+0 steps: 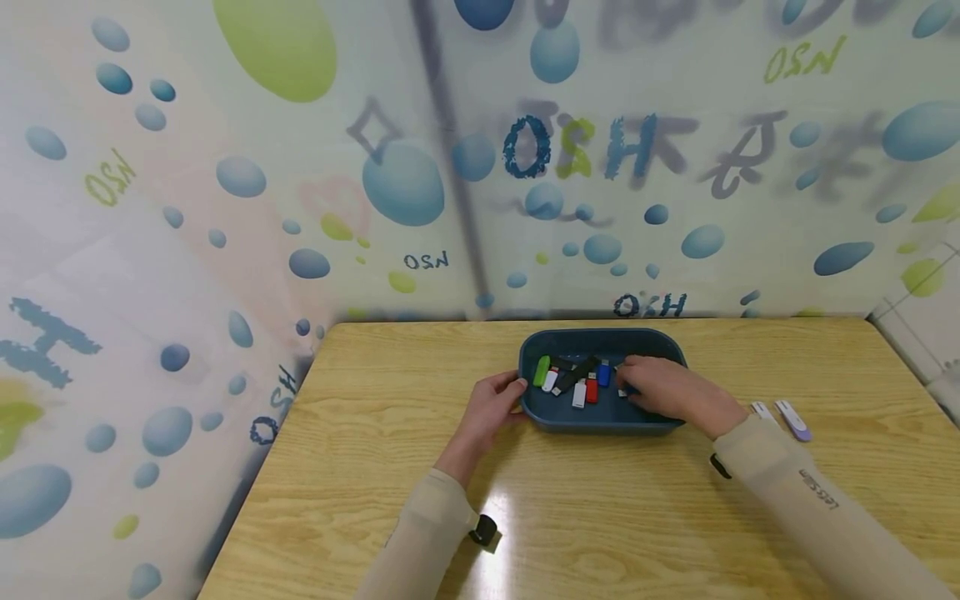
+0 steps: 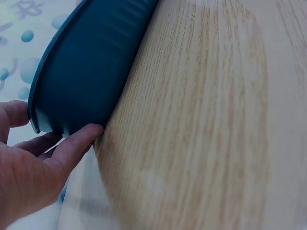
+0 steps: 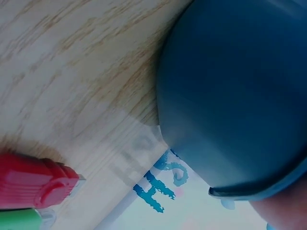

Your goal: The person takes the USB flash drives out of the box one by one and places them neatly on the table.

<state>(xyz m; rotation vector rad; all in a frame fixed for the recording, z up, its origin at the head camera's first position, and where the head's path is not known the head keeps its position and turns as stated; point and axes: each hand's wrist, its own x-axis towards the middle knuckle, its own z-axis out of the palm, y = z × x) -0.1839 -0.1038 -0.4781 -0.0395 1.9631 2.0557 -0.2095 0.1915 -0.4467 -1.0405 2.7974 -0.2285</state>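
A dark blue plastic tray [image 1: 600, 427] stands on the table with several USB flash drives in it, among them a green one [image 1: 542, 371], a red one [image 1: 592, 390], a blue one [image 1: 603, 373] and a black one [image 1: 576, 376]. At the tray's left end my left hand [image 1: 491, 410] grips the wall, one digit at the rim and others lower down, as the left wrist view shows. My right hand [image 1: 667, 387] reaches over the right end, fingers curled inside and pinching a small flash drive [image 1: 622, 392], mostly hidden by them.
Right of the tray lie two pale flash drives, one white and purple [image 1: 793, 421], the other [image 1: 763, 411] partly behind my sleeve. In the right wrist view a red flash drive [image 3: 36, 181] and a green one [image 3: 21, 219] appear. A patterned wall [image 1: 420, 275] borders the wooden table [image 1: 360, 467].
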